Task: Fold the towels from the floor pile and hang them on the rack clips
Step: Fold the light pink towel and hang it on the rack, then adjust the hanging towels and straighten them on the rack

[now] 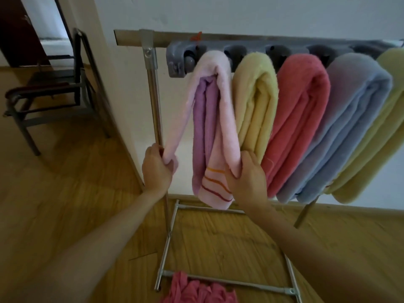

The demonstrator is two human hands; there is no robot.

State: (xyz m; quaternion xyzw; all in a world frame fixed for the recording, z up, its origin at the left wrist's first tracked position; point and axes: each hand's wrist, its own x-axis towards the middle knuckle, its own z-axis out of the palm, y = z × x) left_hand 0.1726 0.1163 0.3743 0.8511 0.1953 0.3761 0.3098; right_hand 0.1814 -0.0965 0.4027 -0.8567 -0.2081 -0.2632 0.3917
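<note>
A pink towel (218, 88) with orange and red stripes and a purple inner side hangs from the leftmost clip of the grey clip bar (251, 49). My left hand (156, 167) grips its left lower end. My right hand (247, 173) pinches its right edge near the stripes. To the right hang folded towels: pale yellow (255, 99), coral red (301, 110), light blue (349, 119) and another yellow one (384, 127). A rumpled pink towel (196, 289) lies on the floor at the rack's foot.
The metal rack has a steel upright (153, 95) beside my left hand and base bars (229, 281) on the wooden floor. A dark chair (50, 88) stands at the left by a doorway. A white wall is behind the rack.
</note>
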